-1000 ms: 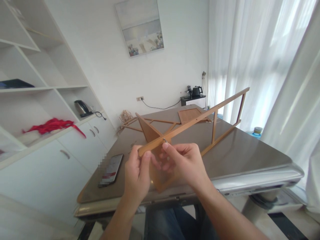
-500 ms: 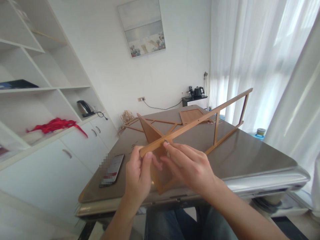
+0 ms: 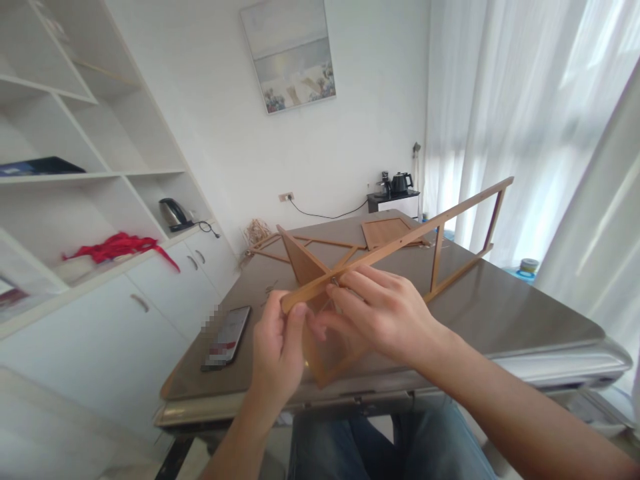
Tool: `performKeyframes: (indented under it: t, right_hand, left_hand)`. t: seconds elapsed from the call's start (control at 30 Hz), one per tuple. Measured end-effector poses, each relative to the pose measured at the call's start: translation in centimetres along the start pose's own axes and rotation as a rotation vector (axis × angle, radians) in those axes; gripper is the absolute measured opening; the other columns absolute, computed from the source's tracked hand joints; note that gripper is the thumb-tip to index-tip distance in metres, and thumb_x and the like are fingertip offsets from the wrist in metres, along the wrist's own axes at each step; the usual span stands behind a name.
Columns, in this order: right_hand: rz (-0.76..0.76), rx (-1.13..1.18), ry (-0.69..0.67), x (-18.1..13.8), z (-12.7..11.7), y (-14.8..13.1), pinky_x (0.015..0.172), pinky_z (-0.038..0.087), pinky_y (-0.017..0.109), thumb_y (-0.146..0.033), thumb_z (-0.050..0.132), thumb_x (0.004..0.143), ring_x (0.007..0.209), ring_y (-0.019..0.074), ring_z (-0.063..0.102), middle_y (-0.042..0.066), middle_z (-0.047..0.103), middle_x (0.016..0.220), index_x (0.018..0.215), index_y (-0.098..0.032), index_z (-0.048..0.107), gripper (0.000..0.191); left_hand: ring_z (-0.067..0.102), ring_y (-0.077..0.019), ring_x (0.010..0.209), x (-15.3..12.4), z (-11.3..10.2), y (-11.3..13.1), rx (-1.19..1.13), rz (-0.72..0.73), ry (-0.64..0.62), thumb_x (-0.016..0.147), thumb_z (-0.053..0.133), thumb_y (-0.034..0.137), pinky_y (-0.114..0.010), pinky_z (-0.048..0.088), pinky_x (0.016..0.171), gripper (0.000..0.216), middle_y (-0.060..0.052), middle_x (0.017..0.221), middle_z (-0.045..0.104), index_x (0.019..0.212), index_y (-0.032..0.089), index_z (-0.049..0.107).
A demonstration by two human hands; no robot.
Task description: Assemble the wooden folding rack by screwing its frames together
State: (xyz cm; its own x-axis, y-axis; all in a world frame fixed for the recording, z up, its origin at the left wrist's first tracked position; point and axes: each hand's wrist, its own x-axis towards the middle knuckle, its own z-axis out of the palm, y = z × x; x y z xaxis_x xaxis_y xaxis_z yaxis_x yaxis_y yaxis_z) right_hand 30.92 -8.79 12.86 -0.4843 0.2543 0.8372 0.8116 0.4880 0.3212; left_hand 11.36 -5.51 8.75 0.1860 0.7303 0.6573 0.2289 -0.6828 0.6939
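Note:
My left hand (image 3: 277,337) is closed around the near end of a long bar of a light-brown wooden frame (image 3: 400,243), thumb on its near face. The frame slants up to the right, with crosspieces joining its two bars. At the bar's underside, my right hand (image 3: 383,307) pinches a small metal piece (image 3: 335,283), partly hidden by the fingers; its exact kind is unclear. Behind and below the bar, a wooden panel (image 3: 299,257) stands tilted and meets the frame near my fingertips. Part of it is covered by my hands.
A phone (image 3: 229,339) lies on the brown table (image 3: 520,327) to the left. Farther back are another wooden panel (image 3: 385,232), thin wooden frame parts (image 3: 327,243) and small loose pieces (image 3: 270,288). White shelves stand at left; curtains hang at right.
My right hand has shifted slightly; its fingers have closed higher over the bar around the metal piece. The left hand keeps its grip. The view has moved a little.

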Motion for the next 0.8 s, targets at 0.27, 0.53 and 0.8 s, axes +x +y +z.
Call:
performKeyframes:
  t: [0.27, 0.53, 0.8]
  right_hand:
    - [0.14, -0.021, 0.044, 1.2, 0.9, -0.3, 0.05, 0.028, 0.029, -0.036, 0.06, 0.103, 0.052, 0.0106, 0.05, -0.002, 0.056, 0.058, 0.061, -0.02, 0.052, 0.045]
    - [0.544, 0.297, 0.073, 2.1, 0.8, -0.2, 0.051, 0.032, 0.024, -0.044, 0.054, 0.105, 0.046, 0.0097, 0.056, -0.004, 0.063, 0.054, 0.087, -0.019, 0.067, 0.033]
    - [0.779, 0.659, 0.021, 2.1, 0.2, 0.4, 0.05, 0.038, 0.023, -0.05, 0.053, 0.105, 0.043, 0.0114, 0.059, -0.005, 0.064, 0.052, 0.093, -0.021, 0.061, 0.032]
  left_hand:
    - [0.072, -0.0177, 0.073, 0.1, 0.1, -0.2, -0.096, -0.002, -0.019, 0.108, 0.052, 0.041, -0.029, 0.054, 0.071, 0.023, 0.0, 0.074, 0.072, 0.096, 0.021, 0.056]
    - [0.069, -0.0164, 0.068, -0.3, 0.3, -0.7, -0.17, -0.058, -0.021, 0.108, 0.051, 0.041, -0.031, 0.058, 0.072, 0.02, 0.002, 0.072, 0.067, 0.104, 0.022, 0.058]
    - [0.069, -0.0158, 0.069, -0.2, 0.3, -0.7, -0.166, -0.066, -0.025, 0.108, 0.05, 0.04, -0.029, 0.057, 0.072, 0.02, 0.002, 0.073, 0.067, 0.099, 0.023, 0.056]
